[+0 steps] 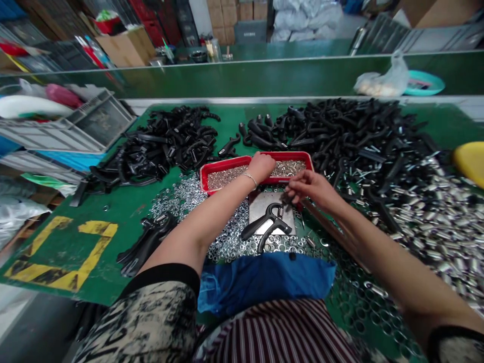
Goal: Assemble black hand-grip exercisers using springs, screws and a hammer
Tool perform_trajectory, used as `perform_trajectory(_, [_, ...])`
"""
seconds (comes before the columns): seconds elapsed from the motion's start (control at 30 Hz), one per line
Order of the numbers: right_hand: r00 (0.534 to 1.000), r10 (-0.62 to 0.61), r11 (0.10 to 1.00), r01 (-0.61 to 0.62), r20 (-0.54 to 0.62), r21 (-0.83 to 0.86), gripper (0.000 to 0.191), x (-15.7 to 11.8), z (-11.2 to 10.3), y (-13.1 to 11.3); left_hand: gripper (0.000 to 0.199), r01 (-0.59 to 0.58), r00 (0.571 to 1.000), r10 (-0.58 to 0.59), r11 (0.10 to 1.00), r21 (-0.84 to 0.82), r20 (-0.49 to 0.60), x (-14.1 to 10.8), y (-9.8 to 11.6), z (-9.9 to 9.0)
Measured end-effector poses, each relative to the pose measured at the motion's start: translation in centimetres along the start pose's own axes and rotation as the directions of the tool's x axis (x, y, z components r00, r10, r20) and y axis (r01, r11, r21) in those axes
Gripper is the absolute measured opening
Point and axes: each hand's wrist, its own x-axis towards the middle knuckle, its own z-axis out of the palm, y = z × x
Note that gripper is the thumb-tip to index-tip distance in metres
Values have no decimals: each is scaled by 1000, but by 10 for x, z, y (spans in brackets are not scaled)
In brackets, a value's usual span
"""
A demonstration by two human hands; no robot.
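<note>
My left hand reaches over the right one of two joined red trays of small metal parts, its fingertips down and hidden among them. Just right of the trays' front edge is my right hand, its thumb and fingers pinched together; what they hold is too small to make out. Below my hands, a black hand-grip piece with two handles and a metal spring part lies on a square metal plate. Metal rings are scattered around the plate.
Piles of black handles lie at the back left and back right. Metal cylinders cover the right side. More black handles lie near my left arm. A grey crate stands left, a yellow object right.
</note>
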Motion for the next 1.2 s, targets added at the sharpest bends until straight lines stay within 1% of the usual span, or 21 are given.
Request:
perform_trajectory(0.03, [998, 60, 998, -61, 33, 25, 34, -16, 3, 6, 31, -7, 1000, 7, 1000, 1, -1, 0, 0, -1])
perform_trajectory(0.07, [994, 98, 995, -99, 46, 16, 36, -29, 6, 13, 31, -10, 1000, 10, 1000, 2, 9, 0, 1, -2])
perform_trajectory(0.1, [993, 111, 994, -110, 34, -16, 37, -38, 9, 19, 31, -8, 1000, 8, 1000, 4, 27, 0, 2, -3])
perform_trajectory(0.17, [996, 85, 991, -85, -5, -108, 35, -47, 16, 31, 30, 6, 998, -6, 1000, 9, 65, 0, 3, -5])
perform_trajectory(0.23, [999, 24, 979, -28, -23, -204, 31, -47, 20, 38, 31, 17, 998, -18, 1000, 11, 56, -1, 4, -4])
perform_trajectory(0.33, [998, -49, 942, 38, -25, -334, 27, -40, 23, 44, 32, 27, 999, -27, 1000, -9, -22, -2, 4, 0])
perform_trajectory(0.43, [996, -80, 913, 56, -44, -403, 25, -36, 24, 48, 29, 31, 997, -34, 998, -50, -69, -1, 0, 6])
perform_trajectory(0.5, [993, -101, 896, 63, -65, -439, 24, -38, 27, 49, 25, 38, 992, -52, 992, -120, -112, -4, -2, 7])
perform_trajectory(0.57, [985, -142, 873, 79, -95, -481, 24, -42, 30, 50, 21, 51, 970, -105, 970, -238, -220, -16, 0, 6])
perform_trajectory(0.6, [978, -176, 858, 98, -110, -505, 23, -44, 32, 51, 19, 51, 948, -144, 950, -309, -285, -27, 3, 5])
perform_trajectory(0.67, [958, -258, 825, 150, -126, -545, 22, -49, 36, 52, 15, 21, 899, -215, 891, -454, -381, -57, 14, 3])
perform_trajectory(0.7, [947, -295, 812, 179, -126, -555, 21, -51, 37, 53, 13, -3, 889, -237, 853, -522, -392, -74, 21, 3])
perform_trajectory(0.73, [938, -323, 805, 204, -124, -557, 20, -53, 38, 53, 12, -21, 892, -251, 809, -588, -377, -92, 29, 3])
perform_trajectory(0.8, [930, -349, 803, 232, -116, -549, 20, -55, 39, 55, 10, -24, 921, -257, 711, -703, -291, -126, 45, 7])
perform_trajectory(0.87, [927, -363, 792, 251, -98, -557, 19, -55, 40, 56, 10, -1, 947, -248, 637, -771, -206, -149, 58, 14])
perform_trajectory(0.9, [924, -373, 779, 262, -85, -569, 19, -55, 40, 56, 10, 14, 952, -249, 618, -786, -179, -157, 62, 18])
perform_trajectory(0.97, [918, -391, 760, 280, -69, -587, 18, -54, 41, 55, 10, 40, 953, -261, 616, -787, -156, -164, 67, 25])
perform_trajectory(1.03, [914, -398, 767, 281, -84, -577, 18, -53, 42, 54, 9, 63, 950, -274, 640, -766, -151, -165, 68, 29])
perform_trajectory(1.2, [928, -352, 796, 228, -122, -561, 15, -49, 42, 52, 10, 72, 956, -251, 699, -711, -149, -162, 70, 27])
